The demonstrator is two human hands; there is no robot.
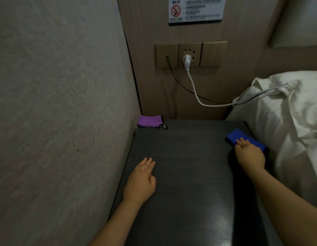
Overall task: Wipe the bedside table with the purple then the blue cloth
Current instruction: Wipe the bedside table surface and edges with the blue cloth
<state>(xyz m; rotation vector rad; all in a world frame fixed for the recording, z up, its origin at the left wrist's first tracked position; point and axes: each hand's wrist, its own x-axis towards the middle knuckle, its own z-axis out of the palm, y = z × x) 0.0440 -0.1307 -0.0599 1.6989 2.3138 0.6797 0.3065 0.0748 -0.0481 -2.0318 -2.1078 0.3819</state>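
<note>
The dark bedside table (186, 157) has a smooth, faintly shiny top. The purple cloth (150, 121) lies folded at its far left corner — the blue cloth (238, 136) lies flat along its right edge.
</note>
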